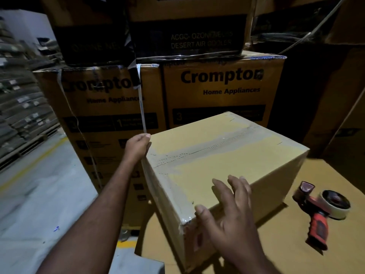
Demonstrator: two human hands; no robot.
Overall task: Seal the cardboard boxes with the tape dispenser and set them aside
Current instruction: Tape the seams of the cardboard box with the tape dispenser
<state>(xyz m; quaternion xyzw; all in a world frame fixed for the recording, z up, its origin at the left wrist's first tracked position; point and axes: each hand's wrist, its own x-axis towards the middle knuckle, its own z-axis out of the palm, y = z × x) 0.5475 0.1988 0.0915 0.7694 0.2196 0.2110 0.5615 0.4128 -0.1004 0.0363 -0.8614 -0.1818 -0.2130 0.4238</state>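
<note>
A plain cardboard box (227, 155) sits on a cardboard-covered surface, its top seam covered by clear tape. My left hand (138, 147) grips the box's far left corner, fingers curled over the edge. Near the front corner my right hand (227, 210) lies with straight, spread fingers against the box's top edge and right side. The red-handled tape dispenser (320, 210) with a white tape roll lies flat to the right of the box, touched by neither hand.
Large printed appliance cartons (221, 91) are stacked right behind the box, with a loose white strap (141, 103) hanging down. Grey floor with a yellow line (39, 161) lies at left, beside shelves of stacked goods (19, 107). More cartons stand at the right.
</note>
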